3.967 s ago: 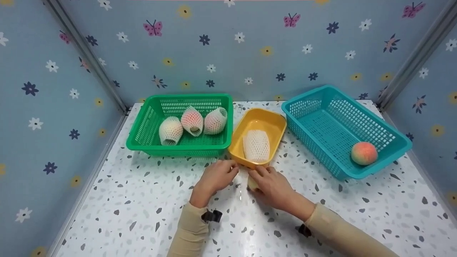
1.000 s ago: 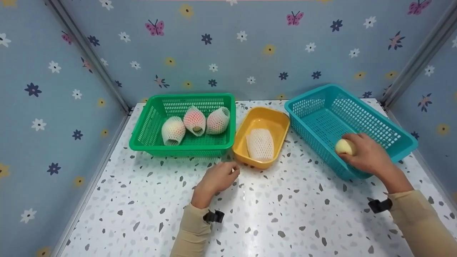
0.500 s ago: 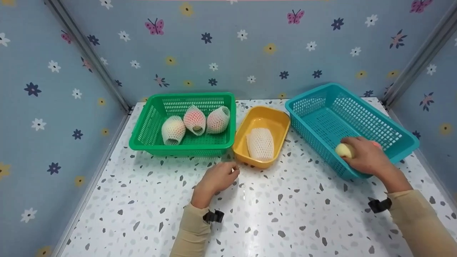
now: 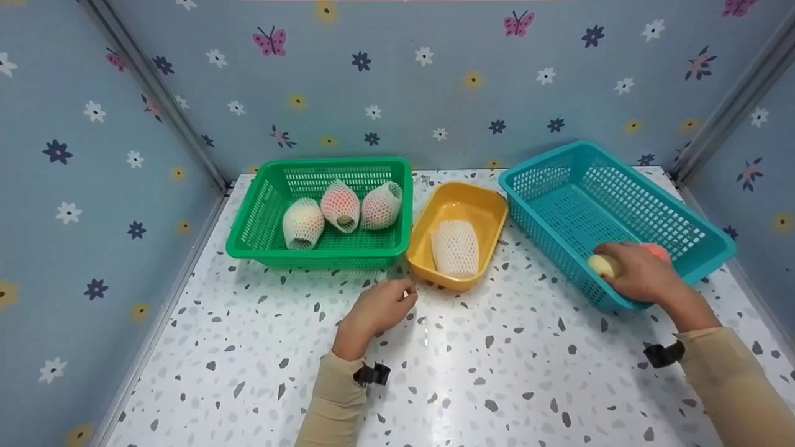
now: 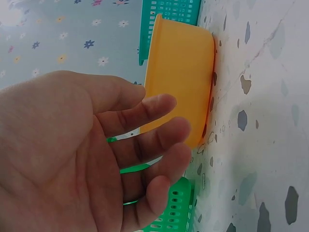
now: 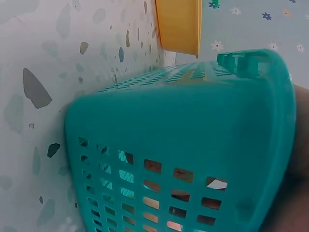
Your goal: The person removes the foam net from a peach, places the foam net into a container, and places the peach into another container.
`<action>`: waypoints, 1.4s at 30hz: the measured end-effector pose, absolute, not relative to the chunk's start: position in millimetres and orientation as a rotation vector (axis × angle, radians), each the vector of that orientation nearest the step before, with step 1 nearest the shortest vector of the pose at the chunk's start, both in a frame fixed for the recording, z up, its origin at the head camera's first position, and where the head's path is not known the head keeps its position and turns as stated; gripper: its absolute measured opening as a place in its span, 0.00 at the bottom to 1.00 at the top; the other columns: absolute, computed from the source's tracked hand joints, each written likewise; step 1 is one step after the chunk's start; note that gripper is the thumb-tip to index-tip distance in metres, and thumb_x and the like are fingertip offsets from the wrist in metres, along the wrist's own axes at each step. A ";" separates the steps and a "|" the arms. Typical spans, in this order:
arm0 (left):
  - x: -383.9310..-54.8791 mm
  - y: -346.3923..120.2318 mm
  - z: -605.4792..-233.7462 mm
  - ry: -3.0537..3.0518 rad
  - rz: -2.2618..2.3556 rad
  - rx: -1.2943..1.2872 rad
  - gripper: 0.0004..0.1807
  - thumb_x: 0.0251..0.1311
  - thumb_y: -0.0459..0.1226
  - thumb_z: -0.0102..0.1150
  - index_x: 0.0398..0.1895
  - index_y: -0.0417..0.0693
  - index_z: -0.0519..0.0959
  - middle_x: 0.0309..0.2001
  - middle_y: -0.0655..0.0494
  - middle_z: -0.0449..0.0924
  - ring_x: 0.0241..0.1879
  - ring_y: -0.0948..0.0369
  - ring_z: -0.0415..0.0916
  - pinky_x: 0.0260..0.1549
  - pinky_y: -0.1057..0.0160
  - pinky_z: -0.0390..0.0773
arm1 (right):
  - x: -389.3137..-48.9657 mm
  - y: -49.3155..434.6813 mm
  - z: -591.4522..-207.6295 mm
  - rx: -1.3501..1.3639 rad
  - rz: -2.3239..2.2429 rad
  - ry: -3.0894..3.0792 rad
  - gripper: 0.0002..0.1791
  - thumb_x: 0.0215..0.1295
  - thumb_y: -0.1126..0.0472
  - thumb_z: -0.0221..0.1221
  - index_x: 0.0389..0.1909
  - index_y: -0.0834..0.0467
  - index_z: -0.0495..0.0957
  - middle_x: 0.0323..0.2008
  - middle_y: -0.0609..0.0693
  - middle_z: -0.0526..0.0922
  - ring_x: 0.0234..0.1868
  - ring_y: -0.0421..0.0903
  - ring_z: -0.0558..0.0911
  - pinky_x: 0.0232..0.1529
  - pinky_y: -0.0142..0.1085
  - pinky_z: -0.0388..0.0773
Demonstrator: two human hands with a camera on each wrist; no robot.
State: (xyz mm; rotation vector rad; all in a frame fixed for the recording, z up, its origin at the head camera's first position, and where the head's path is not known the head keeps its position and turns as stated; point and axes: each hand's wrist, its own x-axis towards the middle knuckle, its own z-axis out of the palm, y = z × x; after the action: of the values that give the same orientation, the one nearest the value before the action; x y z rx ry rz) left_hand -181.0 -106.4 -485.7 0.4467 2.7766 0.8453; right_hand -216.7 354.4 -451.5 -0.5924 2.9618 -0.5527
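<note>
In the head view my right hand (image 4: 643, 273) reaches over the front rim of the teal basket (image 4: 546, 245) and grips a pale yellow peach (image 4: 604, 266), fingers over its top. A second, pinkish peach (image 4: 656, 251) shows partly behind the hand. The right wrist view is mostly filled by the basket's wall (image 6: 169, 116), which hides the grip. My left hand (image 4: 380, 308) is over the table before the yellow tray (image 4: 456, 284); in the left wrist view its fingers (image 5: 159, 130) are loosely bent with nothing in them. White foam netting (image 4: 456, 248) lies in that tray.
A green basket (image 4: 317, 254) stands at the back left, with three peaches in foam nets, among them a front-left netted peach (image 4: 304, 222). The speckled table (image 4: 484, 385) is bounded by patterned wall panels (image 4: 410, 81) at the back and sides.
My right hand has carried the pale peach from the table by the yellow tray into the teal basket, then sunk slightly lower there. The left hand has stayed put.
</note>
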 end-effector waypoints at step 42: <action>-181.6 -105.6 -489.0 2.780 0.811 0.466 0.10 0.70 0.43 0.49 0.40 0.52 0.80 0.27 0.60 0.74 0.25 0.60 0.69 0.27 0.59 0.71 | -219.3 358.7 -460.7 -0.519 -0.560 2.873 0.21 0.62 0.71 0.55 0.58 0.65 0.75 0.53 0.67 0.76 0.42 0.55 0.75 0.32 0.44 0.69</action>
State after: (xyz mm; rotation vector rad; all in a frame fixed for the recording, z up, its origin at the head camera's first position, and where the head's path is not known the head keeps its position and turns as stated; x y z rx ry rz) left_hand -181.6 -105.6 -489.0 0.4659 2.7801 0.8112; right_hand -219.3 358.7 -460.7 -0.5190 2.8735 -0.5600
